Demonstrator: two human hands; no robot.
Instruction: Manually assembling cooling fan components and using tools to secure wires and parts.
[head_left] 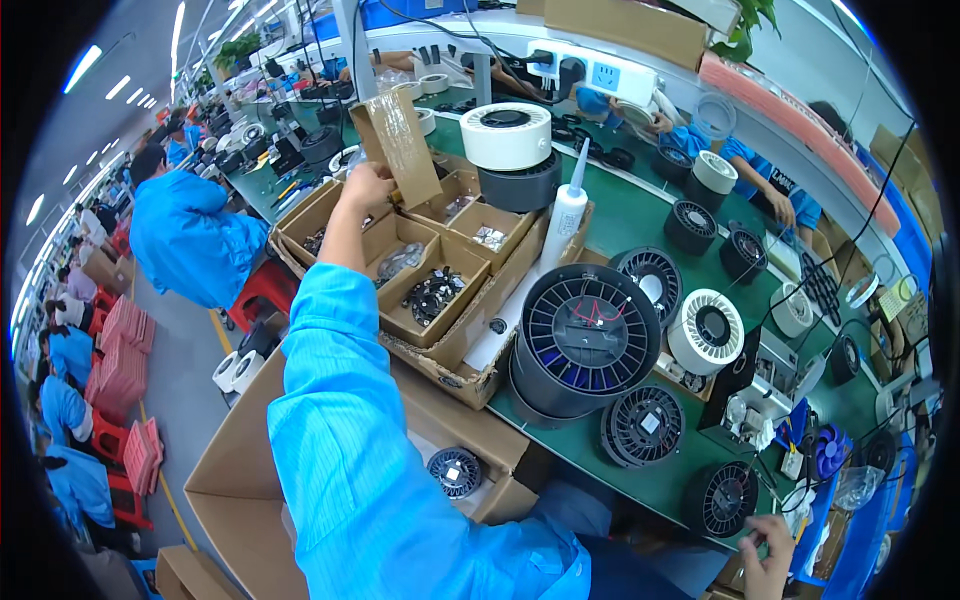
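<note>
My left hand (368, 187) is stretched out over the far left part of a divided cardboard box (452, 352), beside an upright cardboard flap with clear tape (402, 140). Its fingers are curled together, and what they hold, if anything, is hidden. Small metal parts (432, 296) fill one compartment, and a clear plastic bag (400, 260) lies in another. Low at the right, my right hand (768, 556) hangs by the table edge, near a black round fan unit (722, 498). Its fingers are loosely bent and apart, with nothing visible in them.
A large dark finned cylinder with red wires (588, 335) stands mid-table beside a white nozzle bottle (566, 215). White round housings (706, 330) and several black fan units surround it. An open carton (240, 440) sits below my left arm. Co-workers in blue sit left and across.
</note>
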